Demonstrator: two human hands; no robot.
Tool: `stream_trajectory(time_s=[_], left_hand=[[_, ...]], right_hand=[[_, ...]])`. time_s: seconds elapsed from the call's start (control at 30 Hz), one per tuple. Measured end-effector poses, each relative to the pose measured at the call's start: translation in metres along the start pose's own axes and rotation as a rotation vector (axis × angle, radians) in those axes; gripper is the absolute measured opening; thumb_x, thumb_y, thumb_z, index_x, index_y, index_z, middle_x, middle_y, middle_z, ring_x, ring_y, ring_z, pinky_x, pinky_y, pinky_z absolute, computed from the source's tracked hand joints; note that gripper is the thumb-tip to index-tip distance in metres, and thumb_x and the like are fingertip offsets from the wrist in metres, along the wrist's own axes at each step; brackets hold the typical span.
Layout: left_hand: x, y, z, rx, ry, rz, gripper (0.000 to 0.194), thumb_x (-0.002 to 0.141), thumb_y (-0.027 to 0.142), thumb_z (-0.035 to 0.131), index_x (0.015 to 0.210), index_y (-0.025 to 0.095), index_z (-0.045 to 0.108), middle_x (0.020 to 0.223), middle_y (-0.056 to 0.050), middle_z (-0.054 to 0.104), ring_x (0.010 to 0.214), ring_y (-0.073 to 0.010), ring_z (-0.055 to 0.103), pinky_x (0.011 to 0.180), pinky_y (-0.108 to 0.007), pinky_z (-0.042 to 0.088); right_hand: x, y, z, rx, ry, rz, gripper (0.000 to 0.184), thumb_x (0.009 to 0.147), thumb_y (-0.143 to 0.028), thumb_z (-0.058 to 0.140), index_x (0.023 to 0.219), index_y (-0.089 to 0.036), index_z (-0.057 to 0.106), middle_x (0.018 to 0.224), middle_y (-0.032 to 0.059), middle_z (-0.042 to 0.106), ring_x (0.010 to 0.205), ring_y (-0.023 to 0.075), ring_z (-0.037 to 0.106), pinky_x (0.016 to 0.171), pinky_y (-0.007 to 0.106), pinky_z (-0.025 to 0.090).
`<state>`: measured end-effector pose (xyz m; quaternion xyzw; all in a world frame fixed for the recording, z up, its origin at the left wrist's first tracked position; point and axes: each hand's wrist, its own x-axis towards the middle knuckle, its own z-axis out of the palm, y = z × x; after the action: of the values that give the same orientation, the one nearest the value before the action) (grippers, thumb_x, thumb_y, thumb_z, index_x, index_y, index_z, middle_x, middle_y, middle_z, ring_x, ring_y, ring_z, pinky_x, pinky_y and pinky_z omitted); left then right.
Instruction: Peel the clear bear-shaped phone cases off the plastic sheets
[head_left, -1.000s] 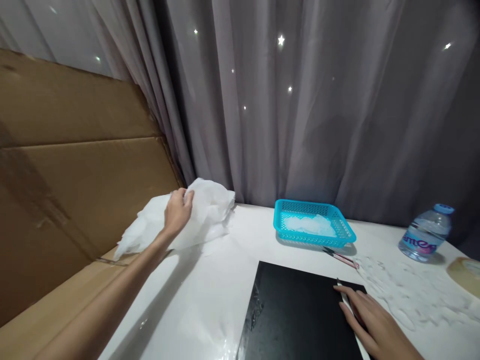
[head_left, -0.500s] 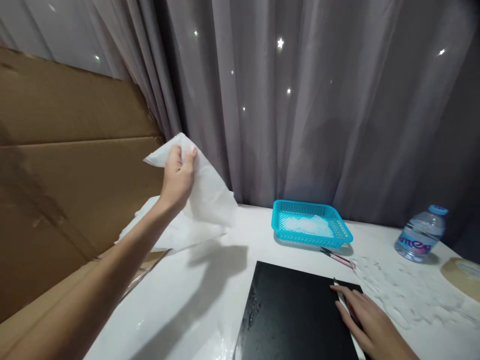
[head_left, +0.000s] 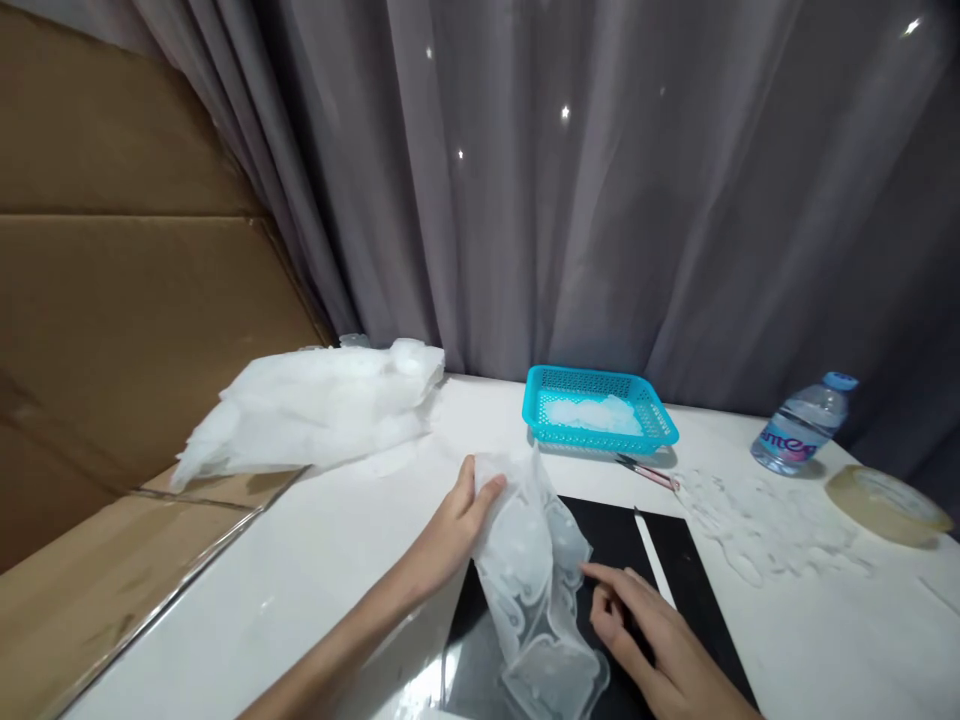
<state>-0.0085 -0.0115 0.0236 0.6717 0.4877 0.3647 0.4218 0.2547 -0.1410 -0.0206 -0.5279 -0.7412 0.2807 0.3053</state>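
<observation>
My left hand (head_left: pixel 465 515) pinches the upper end of a translucent white sheet (head_left: pixel 517 550) with curved, outlined shapes in it. The sheet hangs folded and tilted over a black board (head_left: pixel 686 570), its lower end spread near the front. My right hand (head_left: pixel 645 630) is beside the sheet's right edge, index finger stretched toward it and thumb apart; the fingertip seems to touch the edge. Under and beside that hand, a slim white pen-like tool (head_left: pixel 652 550) with a dark tip lies on the board, partly hidden by the fingers.
A pile of white sheets (head_left: pixel 315 405) lies at back left beside a large cardboard box (head_left: pixel 127 370). Behind the board stands a blue basket (head_left: pixel 536 420) with white pieces inside. Pink-handled scissors (head_left: pixel 652 474), translucent scraps (head_left: pixel 765 525), a tape roll (head_left: pixel 885 505) and a water bottle (head_left: pixel 799 430) are rightward.
My left hand has lifted a white sheet from the pile and brought it right and down over the black board. My right hand has let go of the white tool and moved to the sheet.
</observation>
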Motion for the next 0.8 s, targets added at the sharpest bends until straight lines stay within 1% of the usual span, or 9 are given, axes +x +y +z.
stream_trajectory(time_s=[0.1,0.23,0.33,0.43,0.5,0.6,0.67,0.73,0.8], left_hand=[[-0.004,0.005,-0.003,0.008,-0.028,-0.101,0.069,0.094,0.064,0.062,0.149,0.023,0.052,0.152,-0.015,0.060,0.151,-0.0380,0.045,0.121,-0.050,0.040],[-0.009,0.000,-0.010,0.067,-0.192,-0.005,0.059,0.097,0.059,0.062,0.146,0.026,0.055,0.144,-0.012,0.064,0.136,-0.0348,0.058,0.117,-0.047,0.045],[-0.011,-0.013,-0.010,0.228,-0.200,0.105,0.048,0.096,0.056,0.065,0.135,0.026,0.063,0.144,-0.012,0.060,0.145,-0.0366,0.046,0.124,-0.051,0.036],[-0.012,-0.017,-0.009,0.302,-0.175,0.194,0.043,0.092,0.057,0.070,0.120,0.025,0.065,0.163,-0.014,0.042,0.160,-0.0396,0.020,0.129,-0.055,0.025],[-0.010,-0.013,-0.007,0.247,-0.164,0.203,0.041,0.091,0.058,0.072,0.112,0.024,0.062,0.165,-0.014,0.037,0.163,-0.0376,0.013,0.131,-0.053,0.020],[-0.004,-0.008,-0.005,0.026,-0.194,0.119,0.036,0.096,0.061,0.062,0.100,0.024,0.059,0.144,-0.012,0.058,0.151,-0.0324,0.042,0.125,-0.046,0.034],[0.002,-0.010,-0.003,-0.160,-0.163,0.002,0.040,0.098,0.065,0.056,0.095,0.024,0.056,0.121,-0.009,0.067,0.124,-0.0286,0.063,0.108,-0.042,0.050],[0.009,-0.015,-0.003,-0.276,-0.092,-0.110,0.043,0.095,0.067,0.057,0.095,0.025,0.056,0.105,-0.005,0.069,0.101,-0.0245,0.069,0.090,-0.037,0.056],[0.014,-0.019,-0.004,-0.310,-0.035,-0.172,0.043,0.090,0.065,0.066,0.101,0.025,0.057,0.100,-0.003,0.068,0.093,-0.0226,0.069,0.082,-0.034,0.056]], right_hand=[[-0.003,0.001,0.006,-0.084,0.008,-0.002,0.053,0.105,-0.049,0.050,0.150,-0.021,0.057,0.128,0.0144,0.072,0.126,0.0320,0.067,0.114,0.052,0.051],[-0.004,-0.003,0.003,-0.077,-0.004,0.010,0.050,0.107,-0.042,0.048,0.153,-0.023,0.052,0.116,0.0113,0.071,0.112,0.0262,0.070,0.106,0.044,0.056],[-0.005,-0.012,-0.004,-0.031,-0.085,-0.020,0.050,0.108,-0.042,0.048,0.155,-0.025,0.050,0.118,0.0103,0.069,0.109,0.0232,0.070,0.099,0.037,0.059],[-0.005,-0.020,-0.007,-0.023,-0.149,-0.046,0.053,0.104,-0.044,0.058,0.154,-0.027,0.050,0.122,0.0100,0.068,0.108,0.0233,0.070,0.095,0.034,0.060],[-0.006,-0.024,-0.006,-0.023,-0.146,-0.076,0.039,0.105,-0.038,0.057,0.143,-0.027,0.059,0.118,0.0085,0.068,0.107,0.0225,0.070,0.092,0.032,0.060],[-0.006,-0.026,-0.002,0.021,-0.115,-0.125,0.024,0.110,-0.028,0.045,0.121,-0.026,0.066,0.109,0.0066,0.069,0.105,0.0205,0.070,0.090,0.029,0.057],[-0.007,-0.026,-0.002,0.077,-0.072,-0.123,0.025,0.111,-0.027,0.040,0.111,-0.025,0.065,0.104,0.0058,0.068,0.099,0.0196,0.069,0.088,0.028,0.056],[-0.007,-0.026,-0.005,0.129,-0.013,-0.081,0.025,0.111,-0.029,0.039,0.107,-0.025,0.064,0.101,0.0051,0.066,0.095,0.0187,0.068,0.086,0.028,0.055],[-0.006,-0.025,-0.008,0.170,0.055,-0.023,0.026,0.112,-0.031,0.039,0.105,-0.024,0.063,0.101,0.0049,0.065,0.094,0.0183,0.066,0.087,0.027,0.053]])
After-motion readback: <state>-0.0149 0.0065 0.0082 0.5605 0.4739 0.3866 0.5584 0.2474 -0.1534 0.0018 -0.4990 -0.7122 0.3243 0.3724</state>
